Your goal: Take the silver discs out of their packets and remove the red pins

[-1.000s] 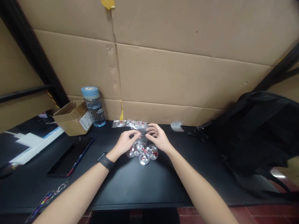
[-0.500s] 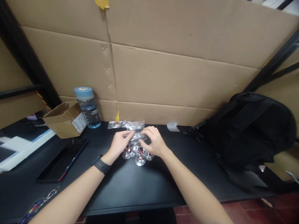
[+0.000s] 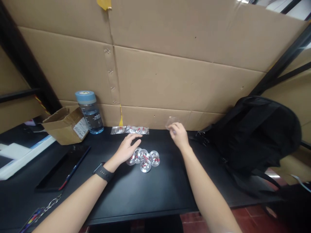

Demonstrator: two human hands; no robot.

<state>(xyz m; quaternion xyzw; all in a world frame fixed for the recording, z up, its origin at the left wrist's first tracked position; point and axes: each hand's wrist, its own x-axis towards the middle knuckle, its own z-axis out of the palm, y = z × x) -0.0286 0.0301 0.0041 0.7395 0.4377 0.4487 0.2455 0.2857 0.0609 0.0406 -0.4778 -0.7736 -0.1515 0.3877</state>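
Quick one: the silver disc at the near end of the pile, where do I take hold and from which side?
Best by the outer rim of the near silver disc, probably coming from the table's near edge. The disc is round, and its near rim is uncovered, while its far side is crowded by the other discs.

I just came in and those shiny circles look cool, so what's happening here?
Someone is working at a black table with bare hands. The right hand seems to pinch a piece of clear plastic. The left hand is open beside a cluster of loose, shiny discs with red marks. More discs in clear wrapping lie farther back, near the cardboard wall.
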